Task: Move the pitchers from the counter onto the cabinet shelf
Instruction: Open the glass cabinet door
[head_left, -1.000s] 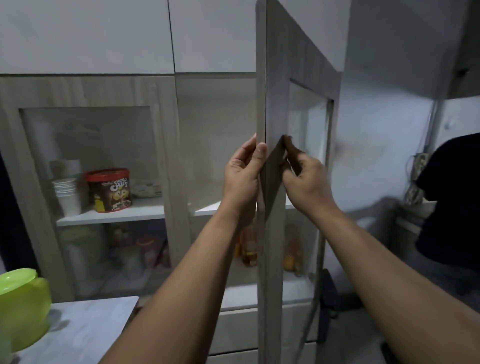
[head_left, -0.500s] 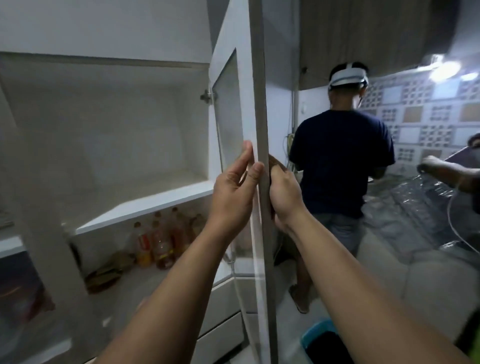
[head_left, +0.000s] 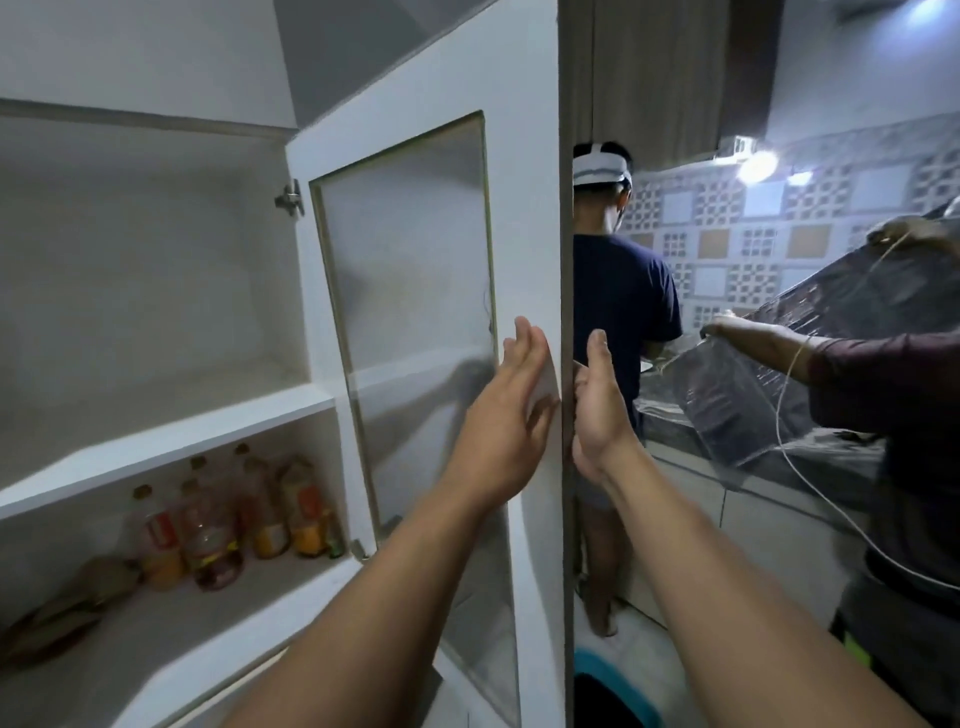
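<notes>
No pitcher or counter is in view. The cabinet stands with its white glass-paned door (head_left: 530, 208) swung wide toward me, seen nearly edge-on. Its upper shelf (head_left: 171, 434) is bare. My left hand (head_left: 506, 415) lies flat against the door's inner face near the edge, fingers spread and holding nothing. My right hand (head_left: 597, 410) is on the other side of the edge, thumb up, fingertips touching the outer face without clasping it.
Several bottles (head_left: 223, 519) and a brown bag (head_left: 67, 603) sit on the lower shelf. A person in a dark shirt (head_left: 623, 312) stands just behind the door. Another person's arm (head_left: 779, 348) holds a plastic sheet at right. A blue bin (head_left: 618, 686) sits on the floor.
The door has swung further open as my view turned right. My left hand let go of the edge and opened flat; my right hand loosened its hold. The green pitcher left the view.
</notes>
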